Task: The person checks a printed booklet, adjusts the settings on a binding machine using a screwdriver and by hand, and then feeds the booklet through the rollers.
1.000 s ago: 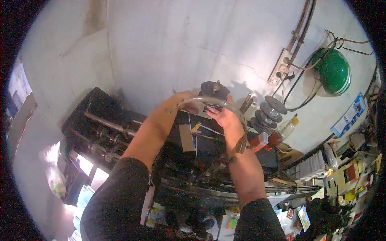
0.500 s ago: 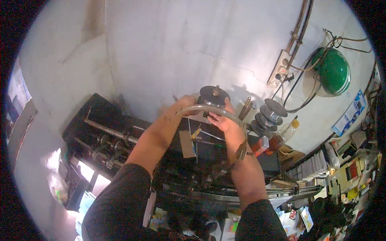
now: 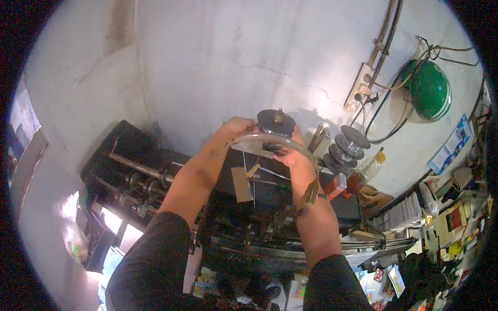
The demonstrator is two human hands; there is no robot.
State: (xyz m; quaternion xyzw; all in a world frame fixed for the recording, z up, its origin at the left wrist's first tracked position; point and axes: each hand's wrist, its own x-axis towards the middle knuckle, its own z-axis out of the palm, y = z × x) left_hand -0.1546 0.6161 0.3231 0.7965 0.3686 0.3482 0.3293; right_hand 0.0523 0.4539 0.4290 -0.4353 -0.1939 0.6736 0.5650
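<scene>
You are holding a thin, curved metal band (image 3: pixel 270 139) up by the far white wall (image 3: pixel 207 67). It runs left to right and bends like an arch, and its right end drops down past your wrist. Your left hand (image 3: pixel 236 127) pinches the left end with fingers closed on it. Your right hand (image 3: pixel 291 154) grips the middle, fingers curled tight around it. A dark round disc (image 3: pixel 276 121) sits just behind the band. Stacked discs (image 3: pixel 346 147) crowd the right side. The left side has more open room.

Curved metal strip (image 3: pixel 270 139) shiny; wall (image 3: pixel 207 62) rough plaster, matt.
</scene>
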